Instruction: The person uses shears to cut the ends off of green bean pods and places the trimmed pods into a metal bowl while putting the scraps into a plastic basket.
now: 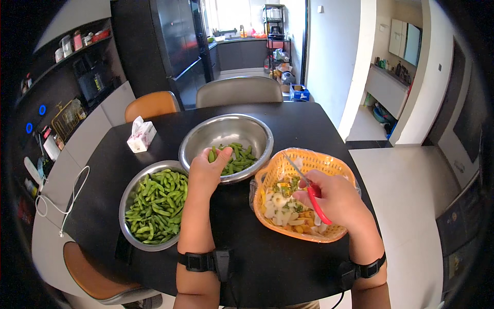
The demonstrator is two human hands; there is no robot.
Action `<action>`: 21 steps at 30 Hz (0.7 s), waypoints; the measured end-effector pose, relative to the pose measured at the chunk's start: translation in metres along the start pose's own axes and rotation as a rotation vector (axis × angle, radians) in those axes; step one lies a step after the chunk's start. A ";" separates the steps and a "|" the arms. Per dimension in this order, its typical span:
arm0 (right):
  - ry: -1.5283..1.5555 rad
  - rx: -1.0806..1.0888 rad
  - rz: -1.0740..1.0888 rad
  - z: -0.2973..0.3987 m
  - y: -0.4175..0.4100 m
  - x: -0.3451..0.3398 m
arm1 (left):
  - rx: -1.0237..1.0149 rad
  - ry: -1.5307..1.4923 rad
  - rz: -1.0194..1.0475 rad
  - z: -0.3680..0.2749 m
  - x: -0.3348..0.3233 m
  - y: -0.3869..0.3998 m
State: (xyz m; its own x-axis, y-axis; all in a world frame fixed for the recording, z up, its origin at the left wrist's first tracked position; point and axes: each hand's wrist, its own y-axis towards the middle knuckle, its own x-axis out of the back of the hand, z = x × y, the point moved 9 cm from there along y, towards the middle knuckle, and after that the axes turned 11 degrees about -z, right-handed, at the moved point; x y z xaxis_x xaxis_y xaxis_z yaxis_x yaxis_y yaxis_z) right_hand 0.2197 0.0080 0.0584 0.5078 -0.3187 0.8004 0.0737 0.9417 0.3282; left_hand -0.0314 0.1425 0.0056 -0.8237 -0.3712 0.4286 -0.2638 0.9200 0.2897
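My left hand (204,170) is at the near-left rim of a large stainless steel bowl (216,129), pinching a green edamame pod (211,155) between thumb and fingers. Inside that bowl lies a small heap of edamame pods (242,157). My right hand (334,197) grips red-handled scissors (318,206) above an orange plastic basket (335,164); their blades point up and left and look closed. Pale peelings and green scraps (283,206) lie in the basket, which has a clear plastic liner. Left of my left forearm, a smaller steel bowl (125,218) is full of edamame pods (156,204).
All the bowls stand on a dark table (239,239). A tissue box (142,136) sits behind the smaller bowl. Chairs stand at the table's far side, one orange (150,106) and one grey (239,92); another brown chair (92,272) is at the near left. A white cable (75,193) lies at the left.
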 end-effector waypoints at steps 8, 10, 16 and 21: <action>-0.048 0.001 0.038 -0.003 0.000 -0.001 | 0.225 -0.547 0.149 -0.023 -0.003 -0.018; -0.018 0.003 0.015 0.000 0.000 -0.001 | 0.350 -0.782 0.223 -0.035 -0.008 -0.031; 0.077 0.026 -0.014 0.005 0.000 -0.012 | 0.570 -1.238 0.642 -0.075 -0.068 -0.083; 0.189 0.062 -0.046 0.013 -0.001 -0.012 | 0.618 -1.276 0.731 -0.089 -0.085 -0.105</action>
State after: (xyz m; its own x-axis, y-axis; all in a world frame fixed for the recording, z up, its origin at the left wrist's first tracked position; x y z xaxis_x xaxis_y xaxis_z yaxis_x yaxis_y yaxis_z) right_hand 0.2026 0.0098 0.0552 0.6579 -0.3295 0.6772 0.0505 0.9165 0.3969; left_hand 0.1111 0.0660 0.0153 -0.6363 0.2043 -0.7439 0.4664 0.8700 -0.1600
